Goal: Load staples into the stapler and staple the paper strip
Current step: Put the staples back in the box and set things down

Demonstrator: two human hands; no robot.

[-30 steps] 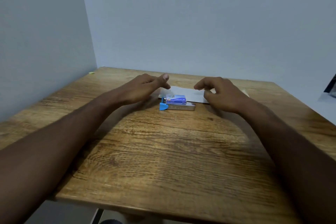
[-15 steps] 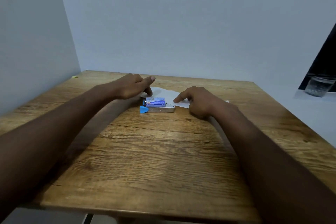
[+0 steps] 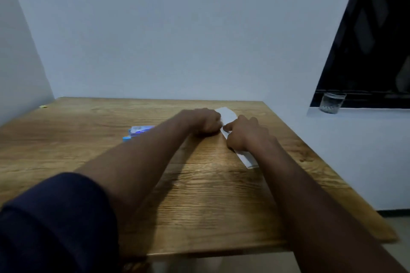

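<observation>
A white paper strip [image 3: 228, 115] lies on the wooden table [image 3: 199, 195], right of the middle, running from far to near. My left hand [image 3: 204, 121] is curled at the strip's left edge, fingers closed against it. My right hand [image 3: 244, 133] rests on top of the strip, index finger stretched toward my left hand, and the strip's near end [image 3: 249, 160] sticks out below the wrist. To the left lies a blue staple box [image 3: 140, 129] on the stapler, of which only a blue tip [image 3: 127, 138] shows. My left forearm hides the rest.
Walls close off the table's far side and left side. A small yellow scrap [image 3: 44, 106] lies at the far left corner. A glass [image 3: 331, 102] stands on a white ledge to the right, beyond the table's right edge.
Both hands have moved right, away from the stapler and staple box. The strip has moved right with them and turned to run from far to near. The view has swung right.
</observation>
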